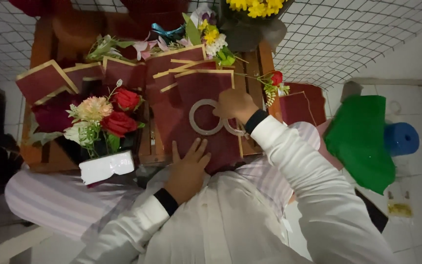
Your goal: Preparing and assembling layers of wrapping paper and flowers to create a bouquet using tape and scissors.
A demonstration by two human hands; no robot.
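Centrally, a wooden table point(40, 49) is carrying a spread of maroon boards with gold edges point(42, 80). Lying nearest the person is a large maroon board point(196, 98) bearing a silver ring point(206, 117). Beside it, a flower arrangement point(103, 117) is sitting in a white block. Over the board, the left hand point(189, 168) is pressing flat, fingers spread, while the right hand point(234, 105) is curling clenched on a second ring's edge.
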